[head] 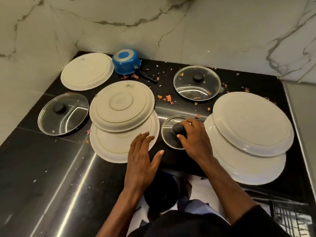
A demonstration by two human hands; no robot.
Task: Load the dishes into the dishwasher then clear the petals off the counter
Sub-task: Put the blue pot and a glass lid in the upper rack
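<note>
My right hand (193, 137) grips the black knob of a small glass lid (168, 132) lying on the black counter (51, 168) near its front edge. My left hand (142, 154) is open, fingers spread, its fingertips over the rim of the lower of two stacked upturned white plates (119, 108). Another pair of upturned white plates (251, 125) sits to the right of the small lid. A single white plate (87, 71) lies at the back left. Pink and orange petals (168, 98) are scattered across the middle and back of the counter.
A blue saucepan (126, 64) stands upside down at the back, handle pointing right. Two larger glass lids lie flat, the left lid (63, 113) and the back lid (196, 82). Marble walls close the corner. A dishwasher rack (290, 218) shows at the lower right.
</note>
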